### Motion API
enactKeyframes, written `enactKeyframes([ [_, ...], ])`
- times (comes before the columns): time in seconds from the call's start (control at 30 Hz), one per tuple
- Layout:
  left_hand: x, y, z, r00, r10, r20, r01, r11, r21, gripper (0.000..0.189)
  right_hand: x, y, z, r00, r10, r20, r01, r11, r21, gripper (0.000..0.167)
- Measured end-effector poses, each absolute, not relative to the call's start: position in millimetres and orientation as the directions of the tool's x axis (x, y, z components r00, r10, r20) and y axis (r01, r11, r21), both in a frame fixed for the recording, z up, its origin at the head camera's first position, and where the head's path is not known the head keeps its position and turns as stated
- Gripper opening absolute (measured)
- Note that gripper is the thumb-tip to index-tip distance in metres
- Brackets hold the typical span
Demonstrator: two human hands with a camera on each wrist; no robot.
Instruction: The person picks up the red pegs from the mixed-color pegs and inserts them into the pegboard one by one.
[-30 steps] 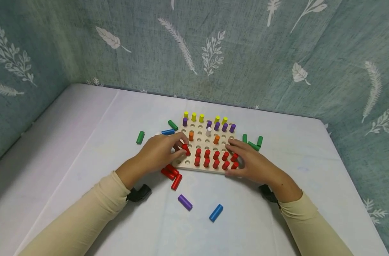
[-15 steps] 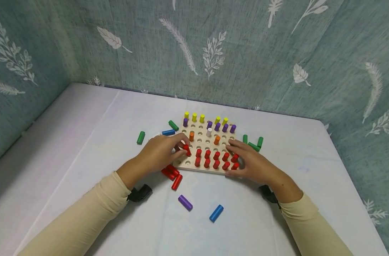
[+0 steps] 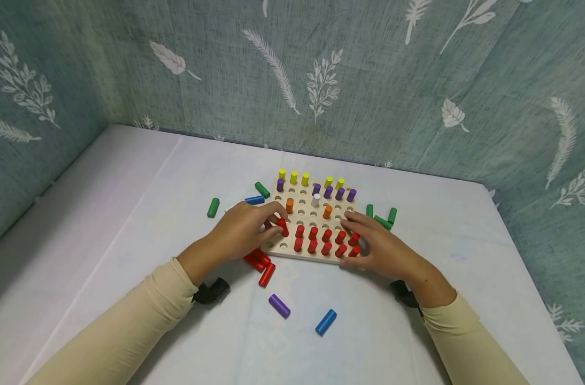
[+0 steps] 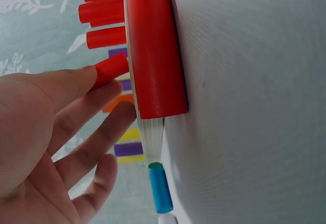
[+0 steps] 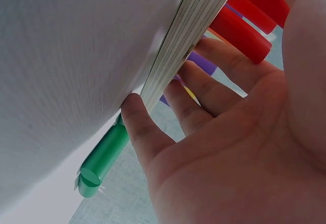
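A wooden pegboard [image 3: 306, 213] lies mid-table, with yellow and purple pegs in its far rows, two orange and one white in the middle, and red pegs [image 3: 326, 240] in the near rows. My left hand [image 3: 275, 224] pinches a red peg [image 3: 282, 226] at the board's near-left holes; the left wrist view shows a fingertip on this red peg [image 4: 111, 68]. My right hand [image 3: 356, 238] rests with straight fingers on the board's right edge, beside the red rows. In the right wrist view its fingers [image 5: 147, 132] touch the board edge [image 5: 193, 25].
Loose pegs lie around the board: red ones [image 3: 261, 264] by my left wrist, a purple one [image 3: 278, 305] and a blue one [image 3: 325, 321] nearer me, green [image 3: 213, 207] and blue [image 3: 254, 199] at the left, several green [image 3: 383, 218] at the right. Patterned fabric walls enclose the table.
The red peg in my left hand has shifted slightly right over the board. My right hand has stayed where it was.
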State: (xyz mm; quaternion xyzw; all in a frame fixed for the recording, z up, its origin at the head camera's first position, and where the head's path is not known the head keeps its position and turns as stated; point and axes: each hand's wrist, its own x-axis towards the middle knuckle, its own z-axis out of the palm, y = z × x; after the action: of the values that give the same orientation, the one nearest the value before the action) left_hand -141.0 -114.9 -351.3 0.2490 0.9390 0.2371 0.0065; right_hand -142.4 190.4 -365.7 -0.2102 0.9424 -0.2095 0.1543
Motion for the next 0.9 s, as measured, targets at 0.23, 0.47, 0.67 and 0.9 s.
enactKeyframes([
  [0.23,-140.8,-112.9,-350.1,-0.886,0.458,0.066,0.436,0.779,0.451,0.031,-142.9,191.1,-366.1,-0.867,-0.456,-0.199,-0.333,0.829,-0.45,0.093],
  [0.47,-140.5,-111.2,-349.0,-0.894,0.447,0.034,0.413,0.792,0.45,0.032,-142.5,191.1,-367.4,-0.866,-0.456,-0.204,-0.333,0.831,-0.445,0.093],
  [0.67,-140.5,-111.9,-351.6,-0.895,0.445,0.016,0.402,0.792,0.46,0.03,-142.7,190.8,-368.4,-0.863,-0.463,-0.204,-0.335,0.825,-0.456,0.093],
  [0.9,-140.7,-112.4,-353.8,-0.889,0.457,0.03,0.422,0.792,0.442,0.03,-142.5,191.0,-369.7,-0.863,-0.465,-0.197,-0.343,0.826,-0.448,0.092],
])
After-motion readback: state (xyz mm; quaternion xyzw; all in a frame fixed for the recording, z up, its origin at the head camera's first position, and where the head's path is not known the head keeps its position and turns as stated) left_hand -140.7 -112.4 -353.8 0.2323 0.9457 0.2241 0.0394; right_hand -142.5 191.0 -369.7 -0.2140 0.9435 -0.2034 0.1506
